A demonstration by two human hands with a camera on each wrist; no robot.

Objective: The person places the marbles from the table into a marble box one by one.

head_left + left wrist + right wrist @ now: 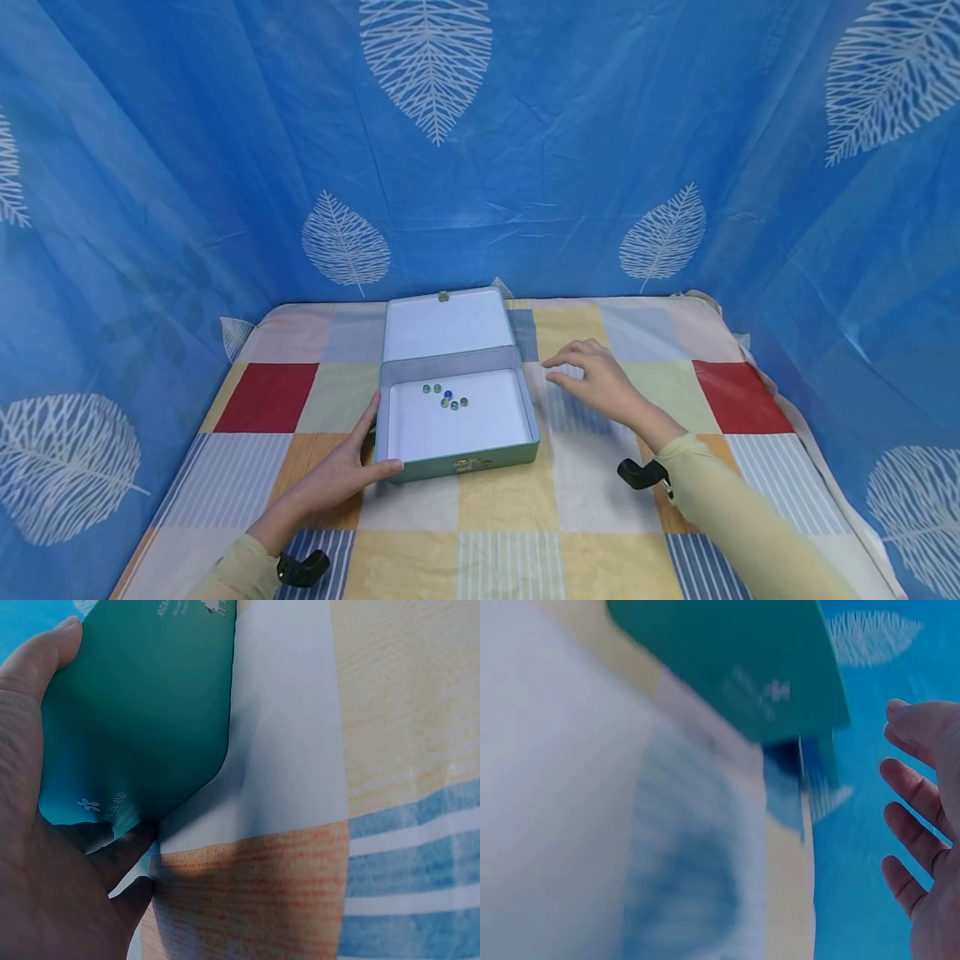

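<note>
A green tin box [476, 468] with a white inside stands on the patterned cloth, its lid [450, 325] swung back. Several small glass marbles [454, 406], green, blue and dark, lie together on the box floor towards the back. My left hand [341, 477] holds the box at its near left corner, thumb on the front wall and fingers along the left side. In the left wrist view the same hand [45, 787] lies round the green corner. Right of the box, my right hand [596, 382] hovers with loosely bent fingers and nothing between them.
A patchwork-patterned tablecloth [510, 567] covers the table. Blue curtains [540, 167] with white leaf prints close off the back and both sides. A black strap mount [642, 474] sits on the right wrist, another [303, 569] on the left.
</note>
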